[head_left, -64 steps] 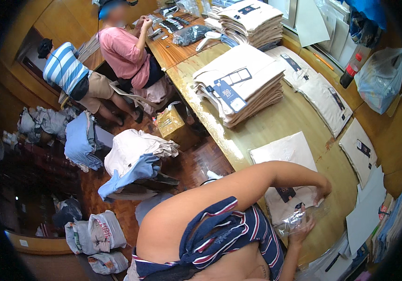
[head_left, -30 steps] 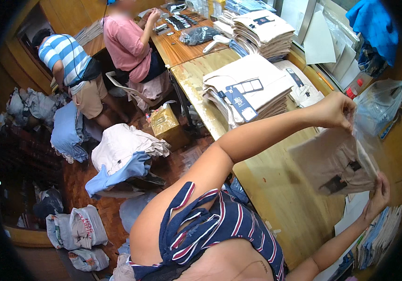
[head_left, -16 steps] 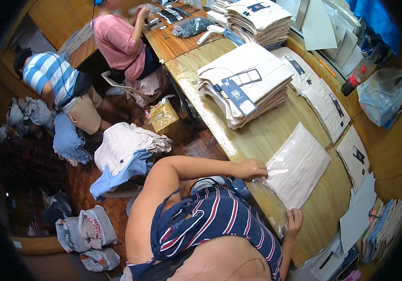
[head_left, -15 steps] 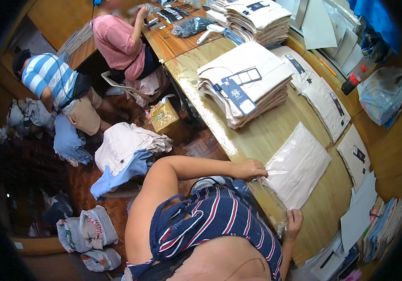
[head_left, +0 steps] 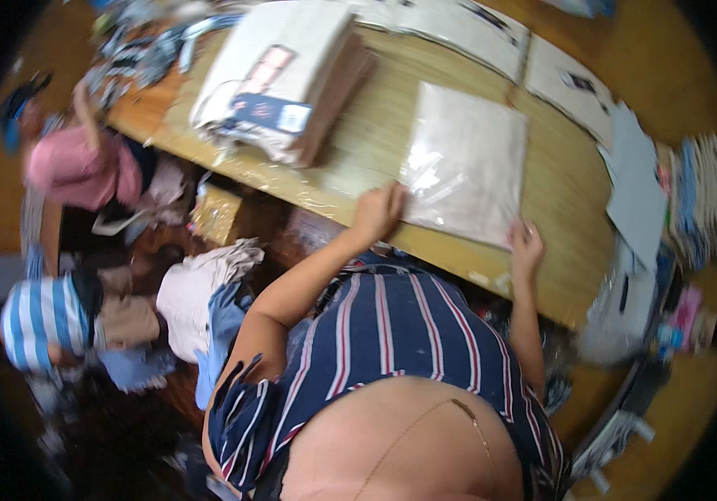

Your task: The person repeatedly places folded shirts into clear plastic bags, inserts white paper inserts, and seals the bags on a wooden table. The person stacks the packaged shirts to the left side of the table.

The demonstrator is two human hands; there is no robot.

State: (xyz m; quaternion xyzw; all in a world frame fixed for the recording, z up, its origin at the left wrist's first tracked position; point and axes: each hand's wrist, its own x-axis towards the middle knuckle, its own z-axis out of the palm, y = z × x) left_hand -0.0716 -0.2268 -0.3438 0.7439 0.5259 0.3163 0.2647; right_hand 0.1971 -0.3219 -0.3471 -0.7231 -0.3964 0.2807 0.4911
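A cream folded garment in a clear plastic bag (head_left: 465, 167) lies flat on the wooden table, light glinting off the film. My left hand (head_left: 379, 211) is closed at the bag's near left corner, fingers curled on its edge. At the near right corner, my right hand (head_left: 526, 242) pinches the plastic. Left of the bag stands a tall stack of folded cream garments (head_left: 291, 42), with a dark blue hang tag (head_left: 271, 113) on its top piece. The picture is somewhat blurred.
Folded tagged garments (head_left: 467, 37) line the table's far side. White sheets (head_left: 634, 188) and a pile of flat folded pieces (head_left: 699, 200) are at the right. Two people work at the left, one in a pink shirt (head_left: 83, 167). A cloth heap (head_left: 187, 296) sits below the table's edge.
My view has turned, so the table and bag now lie squarer before me. Both hands stay at the bag's near corners. The person in the striped shirt appears lower in the picture.
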